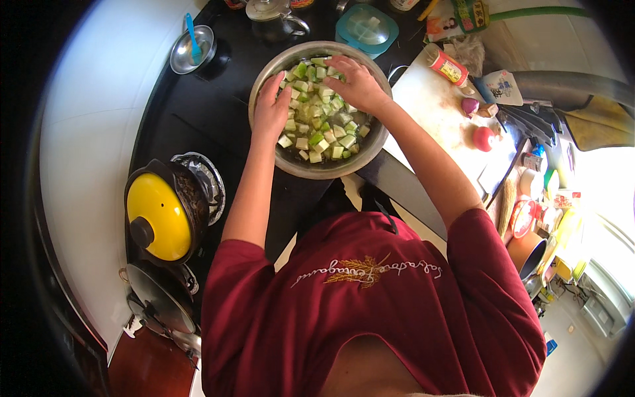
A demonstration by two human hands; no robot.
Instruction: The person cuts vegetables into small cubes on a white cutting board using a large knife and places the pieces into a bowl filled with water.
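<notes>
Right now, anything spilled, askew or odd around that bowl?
Nothing stands out. Both hands, left hand and right hand, are in the steel bowl among the chopped green-and-white vegetable cubes; none lie outside it. The yellow pot lid sits squarely.

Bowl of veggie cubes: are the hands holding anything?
Cannot be told: both hands, left and right, rest in the cubes inside the steel bowl.

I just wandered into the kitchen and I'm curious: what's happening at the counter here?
A person in a dark red shirt has both hands in a large steel bowl of cubed pale green and white vegetable pieces. The left hand rests on the pieces at the bowl's left side; the right hand lies over those at the far side. A pot with a yellow lid sits on the stove to the left.
</notes>
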